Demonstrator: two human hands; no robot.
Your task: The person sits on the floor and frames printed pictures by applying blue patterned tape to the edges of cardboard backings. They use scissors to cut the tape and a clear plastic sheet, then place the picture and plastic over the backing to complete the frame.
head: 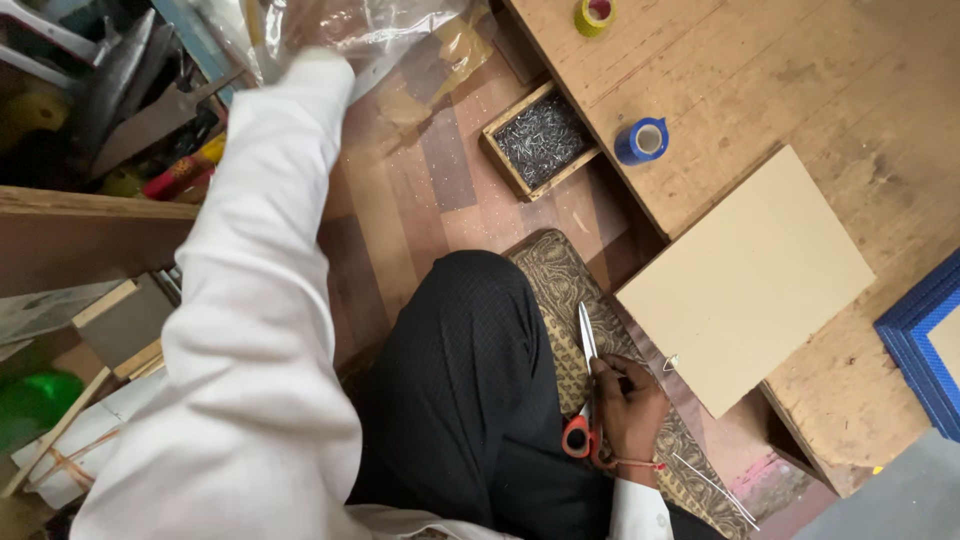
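My left arm (250, 300), sleeved in white, is reaching up toward a clear bag (340, 25); its hand is hidden, grip unknowable. My right hand (628, 410) is gripping orange-handled scissors (584, 385) beside my knee, blades closed, pointing away, toward the bench.

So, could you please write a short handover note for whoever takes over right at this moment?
Right hand: holds orange-handled scissors, blades closed, pointing away from the body, beside the knee.
Left hand: out of view; the white sleeve reaches up to a clear plastic bag at the top of the frame.
Beige board lies on the wooden table, with blue tape and yellow-green tape further up. A tray of nails sits on the floor.
Done: no cut shows on the board.
Left: cannot tell from this view.
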